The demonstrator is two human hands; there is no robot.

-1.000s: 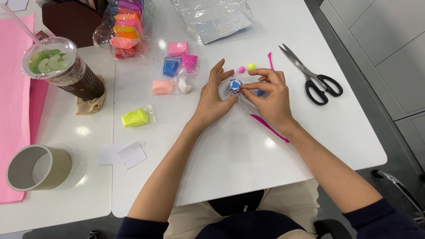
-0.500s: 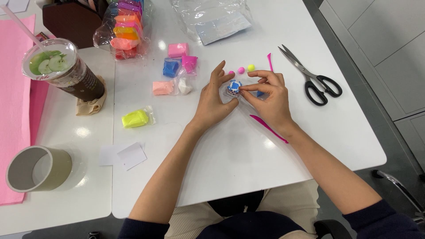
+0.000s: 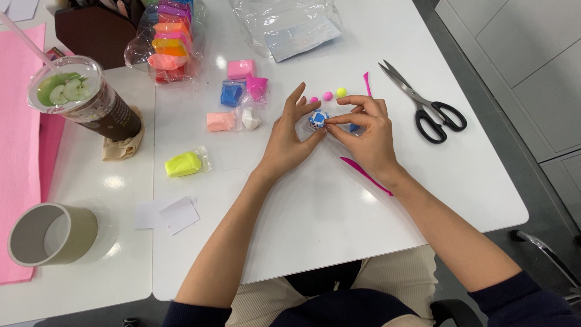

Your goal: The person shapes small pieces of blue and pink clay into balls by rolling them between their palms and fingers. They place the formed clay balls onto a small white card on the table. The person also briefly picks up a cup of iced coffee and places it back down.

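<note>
Centrally over the white tabletop [image 3: 315, 230], left hand [image 3: 289, 138] and right hand [image 3: 367, 134] angled inward, fingertips pinching a small blue-and-white clay ball [image 3: 318, 118] between them. Partly hidden by fingers, ball's pattern hard to make out; pink tool [image 3: 365, 175] half covered by right wrist.

A small clay ball [image 3: 318, 118], blue with white patches, sits off the table, pinched between fingertips; three tiny balls, two pink [image 3: 321, 97], one yellow [image 3: 341, 92], lie at its one o'clock.
</note>
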